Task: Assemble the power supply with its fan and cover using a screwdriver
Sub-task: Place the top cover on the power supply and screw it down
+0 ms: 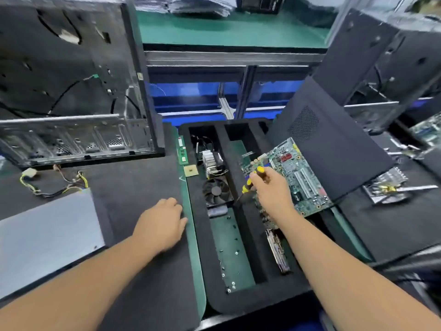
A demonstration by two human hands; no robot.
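My right hand (269,189) grips a yellow-and-black screwdriver (251,181) over the black foam tray (241,299), its tip pointing down-left near a black fan (217,191). My left hand (164,223) rests flat on the dark mat (133,187) at its right edge, holding nothing. The grey metal power supply box (45,237) lies at the lower left, with its yellow and black wire bundle (55,185) trailing behind it. Several small screws (232,266) lie in the tray's middle slot.
An open computer case (71,96) stands at the back left. A motherboard (291,173) leans in the tray's right slot against a dark side panel (334,144). A heatsink (212,161), a RAM stick (182,151) and a CPU chip (191,171) lie nearby.
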